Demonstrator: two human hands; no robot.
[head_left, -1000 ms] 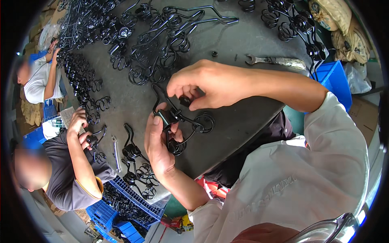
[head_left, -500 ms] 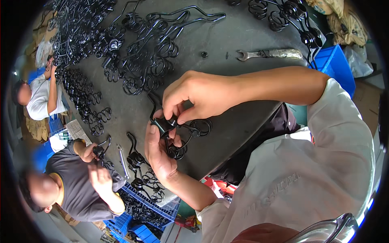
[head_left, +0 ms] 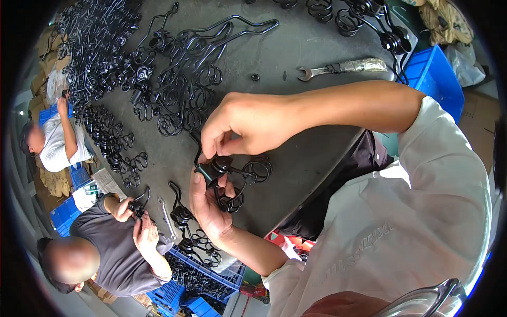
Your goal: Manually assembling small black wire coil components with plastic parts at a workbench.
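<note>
A black wire bracket with coiled rings (head_left: 257, 168) and a cylindrical clamp is held over the near part of the table. My left hand (head_left: 210, 214) grips it from below, thumb against the clamp's side and fingers behind. From above, my right hand (head_left: 253, 122) reaches in with curled fingers pressed together at the clamp's top. Whatever lies between those fingertips is hidden. A dark round piece (head_left: 224, 162) sits at the clamp just under the right thumb.
Heaps of black coiled wire parts (head_left: 185, 100) cover the left and far table (head_left: 301, 179). An adjustable wrench with a wrapped handle (head_left: 343, 67), a small nut (head_left: 255, 77) and another wrench (head_left: 167, 217) lie on it. A blue bin (head_left: 434, 79) stands right. Two co-workers (head_left: 113, 248) sit left.
My right fingers have shifted slightly left on the clamp, uncovering more of the dark round piece. My left hand keeps its grip. The nearer co-worker's hands have come together on a part.
</note>
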